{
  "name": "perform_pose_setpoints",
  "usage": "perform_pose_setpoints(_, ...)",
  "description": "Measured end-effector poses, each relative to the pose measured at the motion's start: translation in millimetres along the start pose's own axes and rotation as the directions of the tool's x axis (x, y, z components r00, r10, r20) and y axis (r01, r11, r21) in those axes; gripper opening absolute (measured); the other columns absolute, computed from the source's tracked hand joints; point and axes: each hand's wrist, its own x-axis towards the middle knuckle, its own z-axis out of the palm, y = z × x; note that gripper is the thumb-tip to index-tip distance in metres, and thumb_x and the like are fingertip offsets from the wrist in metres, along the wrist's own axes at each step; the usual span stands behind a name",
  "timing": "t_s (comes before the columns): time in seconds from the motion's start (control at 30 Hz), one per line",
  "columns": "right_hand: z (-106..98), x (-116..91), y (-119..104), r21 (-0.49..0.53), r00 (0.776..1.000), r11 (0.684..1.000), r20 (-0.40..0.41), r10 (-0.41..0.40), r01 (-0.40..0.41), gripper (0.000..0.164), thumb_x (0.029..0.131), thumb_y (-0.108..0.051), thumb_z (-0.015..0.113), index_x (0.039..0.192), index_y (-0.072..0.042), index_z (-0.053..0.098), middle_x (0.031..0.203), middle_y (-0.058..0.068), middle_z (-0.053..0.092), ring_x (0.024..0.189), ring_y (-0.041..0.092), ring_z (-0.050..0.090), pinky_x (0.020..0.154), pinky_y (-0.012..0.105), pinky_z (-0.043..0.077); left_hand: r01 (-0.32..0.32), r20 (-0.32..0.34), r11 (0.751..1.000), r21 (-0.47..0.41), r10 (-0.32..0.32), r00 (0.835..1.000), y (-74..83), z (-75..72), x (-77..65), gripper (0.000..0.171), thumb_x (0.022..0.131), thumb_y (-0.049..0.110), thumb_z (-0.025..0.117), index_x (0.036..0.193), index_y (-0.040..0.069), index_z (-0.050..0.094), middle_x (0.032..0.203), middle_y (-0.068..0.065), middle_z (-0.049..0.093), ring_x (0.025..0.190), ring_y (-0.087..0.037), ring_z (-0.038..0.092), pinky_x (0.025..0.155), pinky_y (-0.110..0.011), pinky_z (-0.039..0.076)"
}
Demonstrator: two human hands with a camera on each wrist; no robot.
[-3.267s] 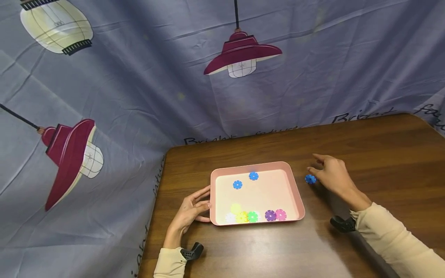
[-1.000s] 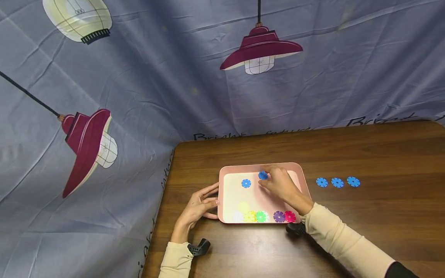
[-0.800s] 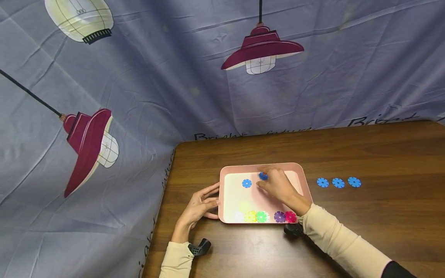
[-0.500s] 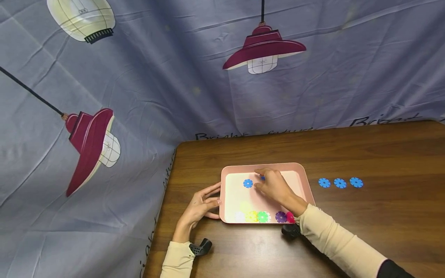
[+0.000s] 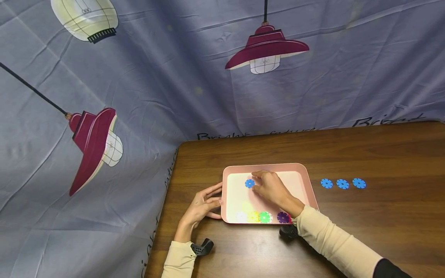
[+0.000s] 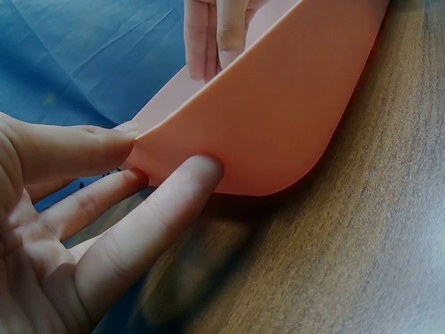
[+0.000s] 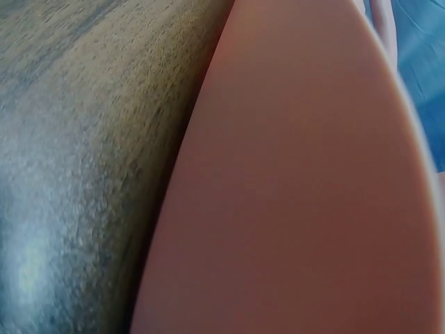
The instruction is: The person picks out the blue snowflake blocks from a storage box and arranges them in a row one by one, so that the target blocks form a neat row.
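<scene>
A pink tray [image 5: 231, 169] lies on the wooden table. My left hand [image 5: 199, 206] touches its left side; in the left wrist view, straight fingers rest against the outer wall [image 6: 278, 104] and one tip meets the rim. Inside the tray, my right hand [image 5: 272, 189] hovers over the upper middle, thumb and index finger apart, their tips beside a blue snowflake disc [image 5: 249, 183]. Another blue disc is hidden by this hand. The right wrist view is filled mostly by the tray's wall [image 7: 292, 174]; the fingers' work does not show there.
Along the tray's near side lie a green disc [image 5: 265, 217], a yellow disc [image 5: 253, 216], a purple disc [image 5: 283, 217] and paler ones. A red disc is mostly covered by the right wrist. Right of the tray, three blue discs [image 5: 342, 184] form a row.
Over 3.3 seconds my right hand has gone from the table right of the tray into it, leaving three blue discs in a row. Lately it slid left, covering one blue disc. My left hand stays put.
</scene>
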Motion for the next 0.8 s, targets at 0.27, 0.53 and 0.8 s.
perform_pose_setpoints(0.27, 6.6, 2.0, -1.7, -0.011, 1.000, 1.000, 0.007, -0.007, 0.008, 0.040, 0.075, -0.001, 0.078, 0.112, 0.010, 0.068, 0.104, 0.017, 0.070, 0.073, 0.017, 0.058, 0.071, 0.035, 0.055, 0.005, -0.006, 1.000, -0.002, -0.005, 1.000, -0.7, -0.5, 0.3, 0.063, 0.091, -0.009, 0.060, 0.150, 0.005, 0.041, 0.150, -0.024, 0.037, 0.120, -0.038, 0.056, 0.065, -0.052, 0.060)
perform_pose_setpoints(0.53, 10.4, 2.0, -1.2, -0.042, 1.000, 0.999, 0.008, -0.008, 0.008, 0.038, 0.076, -0.003, 0.077, 0.112, 0.006, 0.070, 0.102, 0.015, 0.070, 0.076, 0.018, 0.058, 0.075, 0.038, 0.056, -0.008, 0.011, 1.000, -0.017, 0.008, 1.000, 0.5, -0.9, 0.2, 0.063, 0.091, -0.008, 0.061, 0.150, 0.005, 0.040, 0.150, -0.024, 0.037, 0.120, -0.040, 0.055, 0.063, -0.047, 0.061)
perform_pose_setpoints(0.8, 13.5, 3.7, -0.8, -0.058, 1.000, 0.998, 0.013, -0.015, 0.016, 0.035, 0.075, 0.001, 0.075, 0.109, 0.005, 0.072, 0.095, 0.013, 0.070, 0.073, 0.016, 0.055, 0.071, 0.037, 0.055, -0.007, 0.015, 1.000, -0.019, 0.007, 1.000, -0.6, -0.9, -0.3, 0.063, 0.091, -0.008, 0.061, 0.149, 0.005, 0.041, 0.150, -0.023, 0.037, 0.121, -0.040, 0.055, 0.062, -0.043, 0.061)
